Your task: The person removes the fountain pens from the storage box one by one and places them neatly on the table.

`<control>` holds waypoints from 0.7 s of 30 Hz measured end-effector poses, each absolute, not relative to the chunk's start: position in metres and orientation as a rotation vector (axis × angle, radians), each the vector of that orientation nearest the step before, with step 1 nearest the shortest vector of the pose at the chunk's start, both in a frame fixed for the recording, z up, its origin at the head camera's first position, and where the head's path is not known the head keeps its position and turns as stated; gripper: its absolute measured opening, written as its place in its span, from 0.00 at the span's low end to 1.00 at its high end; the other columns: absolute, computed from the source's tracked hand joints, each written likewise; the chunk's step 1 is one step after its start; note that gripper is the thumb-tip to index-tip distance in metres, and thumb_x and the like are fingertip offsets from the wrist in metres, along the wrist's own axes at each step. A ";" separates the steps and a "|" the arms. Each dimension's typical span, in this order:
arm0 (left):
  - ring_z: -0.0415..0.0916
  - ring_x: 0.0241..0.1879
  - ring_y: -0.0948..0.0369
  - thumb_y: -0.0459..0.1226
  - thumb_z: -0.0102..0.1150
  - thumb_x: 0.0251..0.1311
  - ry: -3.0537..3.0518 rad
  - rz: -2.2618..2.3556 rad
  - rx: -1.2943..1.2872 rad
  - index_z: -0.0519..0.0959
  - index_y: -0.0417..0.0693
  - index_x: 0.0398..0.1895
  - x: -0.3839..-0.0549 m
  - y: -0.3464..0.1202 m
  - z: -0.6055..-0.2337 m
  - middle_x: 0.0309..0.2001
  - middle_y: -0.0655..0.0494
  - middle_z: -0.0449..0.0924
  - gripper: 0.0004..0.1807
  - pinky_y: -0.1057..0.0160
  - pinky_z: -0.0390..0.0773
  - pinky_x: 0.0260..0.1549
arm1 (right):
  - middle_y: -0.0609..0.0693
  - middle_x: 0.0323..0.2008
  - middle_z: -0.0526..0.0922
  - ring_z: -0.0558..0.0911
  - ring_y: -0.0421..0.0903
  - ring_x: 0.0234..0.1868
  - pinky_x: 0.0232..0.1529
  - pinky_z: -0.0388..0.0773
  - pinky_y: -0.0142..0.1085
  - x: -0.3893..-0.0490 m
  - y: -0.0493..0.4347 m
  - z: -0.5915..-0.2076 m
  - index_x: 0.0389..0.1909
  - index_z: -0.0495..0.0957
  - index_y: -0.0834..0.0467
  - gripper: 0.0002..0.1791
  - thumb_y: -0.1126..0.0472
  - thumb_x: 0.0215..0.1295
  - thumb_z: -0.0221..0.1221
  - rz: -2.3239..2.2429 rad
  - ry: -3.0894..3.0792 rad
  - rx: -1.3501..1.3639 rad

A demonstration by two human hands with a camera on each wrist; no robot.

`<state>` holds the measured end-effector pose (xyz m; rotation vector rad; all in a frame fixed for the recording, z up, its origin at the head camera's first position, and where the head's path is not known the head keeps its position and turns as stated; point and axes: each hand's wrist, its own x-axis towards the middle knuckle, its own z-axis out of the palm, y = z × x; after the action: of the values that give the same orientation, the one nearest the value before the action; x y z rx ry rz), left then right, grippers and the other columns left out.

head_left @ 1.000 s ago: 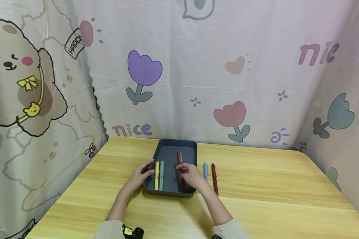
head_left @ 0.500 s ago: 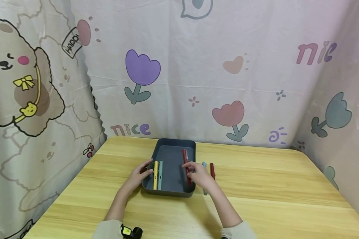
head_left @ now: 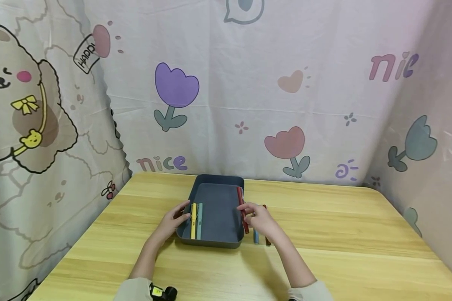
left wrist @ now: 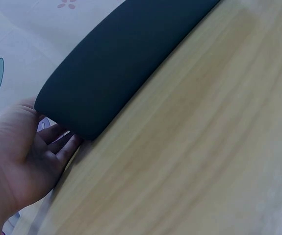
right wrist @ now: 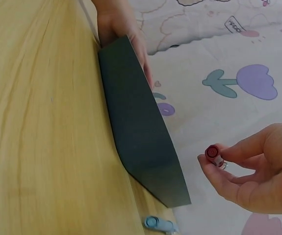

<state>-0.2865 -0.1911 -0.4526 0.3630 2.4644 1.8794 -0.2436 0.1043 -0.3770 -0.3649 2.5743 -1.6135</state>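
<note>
My right hand [head_left: 261, 218] pinches a dark red pen [head_left: 242, 211] between thumb and fingers, raised over the right rim of the dark grey tray [head_left: 220, 243]. In the right wrist view the pen [right wrist: 213, 152] shows end-on, apart from the tray wall [right wrist: 136, 117]. My left hand [head_left: 170, 221] holds the tray's left side, thumb over the rim and fingers along the outside; the left wrist view shows this hand [left wrist: 25, 156] at the tray's corner. Inside the tray, a yellow pen [head_left: 193, 221] and a teal pen [head_left: 199, 221] lie side by side at the left.
Right of the tray, a blue pen [head_left: 256, 237] and another dark red pen [head_left: 268, 241] lie on the wooden table [head_left: 346, 234], partly hidden by my right hand. A printed curtain [head_left: 229, 96] hangs behind the table and along both sides.
My right hand has carried the red pen rightward, from over the tray's inside to its right rim. The left hand keeps its place on the tray. The view has shifted slightly.
</note>
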 end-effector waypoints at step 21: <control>0.57 0.62 0.44 0.38 0.54 0.63 2.474 1.862 0.326 0.62 0.45 0.67 -0.289 -0.192 -0.455 0.64 0.36 0.57 0.29 0.48 0.61 0.56 | 0.64 0.40 0.75 0.77 0.49 0.31 0.32 0.77 0.42 -0.241 0.137 -0.380 0.48 0.74 0.68 0.19 0.79 0.55 0.46 -1.712 2.554 -0.306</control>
<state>-0.2892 -0.1919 -0.4548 0.3261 2.4736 1.8622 -0.2406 0.1368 -0.3804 -0.3056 2.5539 -1.7118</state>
